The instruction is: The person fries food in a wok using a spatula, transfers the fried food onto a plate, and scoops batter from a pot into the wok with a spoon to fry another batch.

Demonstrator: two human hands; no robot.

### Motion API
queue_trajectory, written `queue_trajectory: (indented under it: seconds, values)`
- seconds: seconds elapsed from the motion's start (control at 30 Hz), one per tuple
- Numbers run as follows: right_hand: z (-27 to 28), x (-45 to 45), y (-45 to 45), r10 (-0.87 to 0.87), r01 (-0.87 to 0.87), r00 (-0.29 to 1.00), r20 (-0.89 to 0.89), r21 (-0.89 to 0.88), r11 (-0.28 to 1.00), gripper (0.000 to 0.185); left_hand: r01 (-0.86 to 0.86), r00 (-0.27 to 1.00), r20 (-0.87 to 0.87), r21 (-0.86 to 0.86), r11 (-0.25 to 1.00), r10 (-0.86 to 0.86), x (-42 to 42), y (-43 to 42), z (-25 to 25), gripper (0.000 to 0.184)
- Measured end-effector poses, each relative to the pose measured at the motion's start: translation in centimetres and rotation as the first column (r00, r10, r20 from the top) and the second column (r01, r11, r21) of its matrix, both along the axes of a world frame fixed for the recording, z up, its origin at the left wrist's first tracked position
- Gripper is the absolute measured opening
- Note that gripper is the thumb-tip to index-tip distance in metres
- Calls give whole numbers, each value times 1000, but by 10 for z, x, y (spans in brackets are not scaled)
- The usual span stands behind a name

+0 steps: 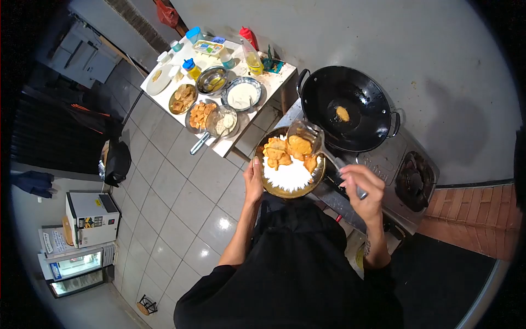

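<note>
My left hand [253, 180] grips the left rim of a golden metal bowl [285, 193], thumb up along its edge. White paper [289, 176] lines the bowl, and several golden-brown fried pieces [278, 155] lie on it. In my right hand [364, 187] is the handle of a metal slotted spoon [332, 158]. Its head is over the bowl's upper right part, with fried food in or just beneath it; I cannot tell which. Beyond the bowl, a black two-handled wok [359, 93] sits on the stove, one small fried piece [342, 114] at its bottom.
To the left, a white table [223, 143] carries a bowl of white batter [242, 96], a dish of orange-brown pieces [201, 115], a strainer [222, 122] and several bottles. A second burner [413, 181] is at the right. A stool [147, 305] stands on the tiled floor.
</note>
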State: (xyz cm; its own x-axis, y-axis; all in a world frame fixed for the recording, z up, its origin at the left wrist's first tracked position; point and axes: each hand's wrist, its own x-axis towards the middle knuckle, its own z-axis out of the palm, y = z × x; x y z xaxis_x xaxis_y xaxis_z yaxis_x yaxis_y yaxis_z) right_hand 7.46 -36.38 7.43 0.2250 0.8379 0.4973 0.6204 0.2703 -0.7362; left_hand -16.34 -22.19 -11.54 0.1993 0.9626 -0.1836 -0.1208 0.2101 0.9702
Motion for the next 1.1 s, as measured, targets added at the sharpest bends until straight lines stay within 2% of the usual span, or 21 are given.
queue_trajectory:
  seconds: [0.13,0.23,0.47,0.53,0.77,0.83,0.87,0.97,1.03,1.07,1.1]
  values:
    - [0,-9,-1,88,-89,980,179,-1,996,12,16,1000,-3,2,1000,-16,3,-2,12,35]
    - [4,-11,-4,126,-129,963,237,-3,992,13,19,999,39,-20,1000,-19,2,-5,13,36]
    - [12,-8,-12,89,-96,976,199,25,995,9,28,998,49,-26,999,-27,-1,-6,5,37]
    - [15,-9,-12,86,-97,980,181,50,994,5,2,993,122,-67,998,6,3,-6,12,36]
    - [20,-11,-24,110,-116,982,154,30,993,7,22,983,184,-75,997,-7,1,-5,18,37]
    - [22,-10,-28,-6,-1,994,108,59,998,6,17,987,162,-62,998,-6,-1,-4,16,38]
    - [21,-9,-31,-70,69,997,30,34,997,6,17,987,163,-62,998,-6,-3,-6,14,38]
    - [11,12,-32,-160,166,985,-67,94,982,16,35,986,164,-49,998,-27,-4,-8,19,38]
    - [9,28,-31,-398,405,909,-123,37,914,14,25,990,137,-62,998,-16,-6,-10,19,39]
    - [7,34,-30,-397,404,910,-123,33,914,14,23,991,136,-65,998,-14,-7,-11,19,39]
    - [5,40,-28,-405,427,885,-229,50,903,17,15,994,112,-60,998,-8,-8,-13,21,40]
